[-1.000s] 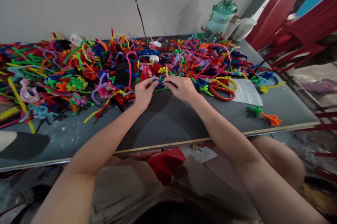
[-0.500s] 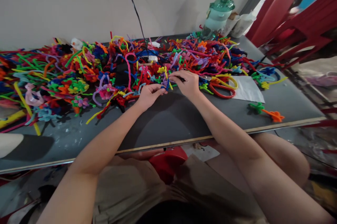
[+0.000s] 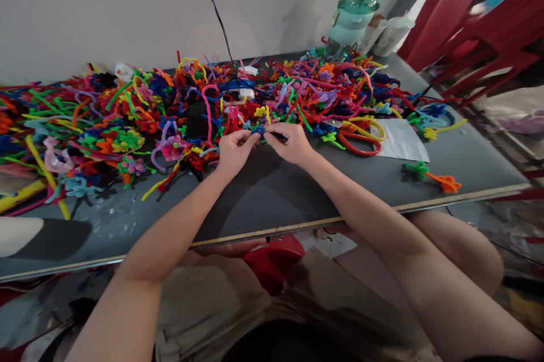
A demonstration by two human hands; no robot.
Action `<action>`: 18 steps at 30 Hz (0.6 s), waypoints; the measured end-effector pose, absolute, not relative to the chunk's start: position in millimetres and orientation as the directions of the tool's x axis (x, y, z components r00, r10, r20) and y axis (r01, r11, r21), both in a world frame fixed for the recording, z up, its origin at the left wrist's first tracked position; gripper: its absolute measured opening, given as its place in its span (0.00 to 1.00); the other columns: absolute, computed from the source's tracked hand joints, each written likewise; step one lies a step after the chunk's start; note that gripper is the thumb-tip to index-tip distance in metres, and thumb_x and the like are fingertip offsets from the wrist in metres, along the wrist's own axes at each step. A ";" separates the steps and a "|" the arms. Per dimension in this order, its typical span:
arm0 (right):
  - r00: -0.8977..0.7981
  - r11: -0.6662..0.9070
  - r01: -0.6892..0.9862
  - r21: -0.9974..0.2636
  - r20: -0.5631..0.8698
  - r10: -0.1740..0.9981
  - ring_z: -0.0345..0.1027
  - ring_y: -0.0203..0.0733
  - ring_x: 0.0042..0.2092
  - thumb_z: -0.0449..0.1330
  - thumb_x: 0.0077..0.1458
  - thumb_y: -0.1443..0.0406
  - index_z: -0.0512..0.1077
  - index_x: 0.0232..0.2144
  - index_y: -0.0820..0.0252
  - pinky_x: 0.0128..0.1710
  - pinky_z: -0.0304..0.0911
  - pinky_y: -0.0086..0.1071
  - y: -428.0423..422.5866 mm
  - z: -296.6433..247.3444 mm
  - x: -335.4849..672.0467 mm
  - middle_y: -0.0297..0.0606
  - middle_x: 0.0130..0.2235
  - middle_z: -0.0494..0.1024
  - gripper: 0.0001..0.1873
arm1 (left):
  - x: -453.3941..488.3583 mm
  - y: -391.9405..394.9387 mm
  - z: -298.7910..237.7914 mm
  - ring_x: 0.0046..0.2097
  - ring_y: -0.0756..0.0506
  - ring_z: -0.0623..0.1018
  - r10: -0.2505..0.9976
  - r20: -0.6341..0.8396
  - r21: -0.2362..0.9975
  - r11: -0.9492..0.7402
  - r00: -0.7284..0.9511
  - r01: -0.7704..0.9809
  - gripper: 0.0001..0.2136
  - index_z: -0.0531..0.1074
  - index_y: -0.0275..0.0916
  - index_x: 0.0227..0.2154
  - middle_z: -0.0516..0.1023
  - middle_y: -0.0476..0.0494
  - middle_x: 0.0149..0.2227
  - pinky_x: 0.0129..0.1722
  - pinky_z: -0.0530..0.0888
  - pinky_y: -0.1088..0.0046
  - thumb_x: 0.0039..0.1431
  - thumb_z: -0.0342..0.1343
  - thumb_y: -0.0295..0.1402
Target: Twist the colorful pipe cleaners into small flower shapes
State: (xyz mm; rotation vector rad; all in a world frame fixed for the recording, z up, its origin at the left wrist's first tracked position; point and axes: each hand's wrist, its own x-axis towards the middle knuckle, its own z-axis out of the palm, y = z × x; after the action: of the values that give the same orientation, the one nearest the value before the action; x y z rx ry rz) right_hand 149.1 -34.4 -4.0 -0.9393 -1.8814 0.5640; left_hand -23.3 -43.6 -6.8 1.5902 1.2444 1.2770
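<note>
While pinched shut on a small blue fuzzy pipe-cleaner piece (image 3: 257,131) at frame centre: left hand (image 3: 233,152) from the left, right hand (image 3: 289,144) from the right, thumb and forefinger tips closed, other fingers curled. Held low over dark grey tabletop (image 3: 263,192), right at front edge of multicoloured pipe-cleaner heap (image 3: 127,118). Likely failure: slip from fingertip-only grip, then lost among lookalike blue bits. Also possible: snagging loose strands, dragging heap forward. Red-and-yellow-handled scissors (image 3: 361,140) centre right, near right hand; knock risk.
</note>
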 end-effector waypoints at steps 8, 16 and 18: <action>-0.232 0.527 0.238 -0.816 0.479 0.847 0.68 0.36 0.31 0.60 0.54 0.59 0.78 0.31 0.63 0.32 0.63 0.31 -29.6 -10.0 148.1 0.38 0.29 0.77 0.13 | -22.2 -42.6 -10.2 0.24 0.50 0.74 0.963 0.260 0.926 -0.271 0.075 0.262 0.17 0.78 0.37 0.23 0.78 0.46 0.22 0.25 0.69 0.75 0.53 0.61 0.48; -0.481 0.212 0.043 -0.976 0.165 0.861 0.46 0.25 0.22 0.64 0.49 0.59 0.72 0.25 0.64 0.20 0.41 0.25 -26.5 2.8 156.3 0.26 0.20 0.60 0.13 | -44.9 -33.2 -5.2 0.37 0.48 0.80 0.664 0.680 0.424 -0.703 0.312 0.571 0.16 0.77 0.38 0.46 0.83 0.41 0.37 0.38 0.76 0.72 0.67 0.49 0.40; -0.594 0.105 0.030 -0.994 0.067 0.802 0.47 0.25 0.21 0.64 0.50 0.60 0.71 0.26 0.64 0.19 0.41 0.25 -24.9 6.0 162.6 0.25 0.19 0.60 0.12 | -51.9 -33.0 -1.4 0.41 0.48 0.80 0.492 0.711 0.149 -0.803 0.501 0.577 0.12 0.78 0.40 0.44 0.83 0.43 0.37 0.43 0.76 0.71 0.67 0.50 0.34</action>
State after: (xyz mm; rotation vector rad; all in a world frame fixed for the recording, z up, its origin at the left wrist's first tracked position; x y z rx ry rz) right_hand 162.6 -24.9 6.0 -0.8154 -1.7506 1.5524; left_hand -51.9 -33.0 -1.4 2.8141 1.0064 1.2759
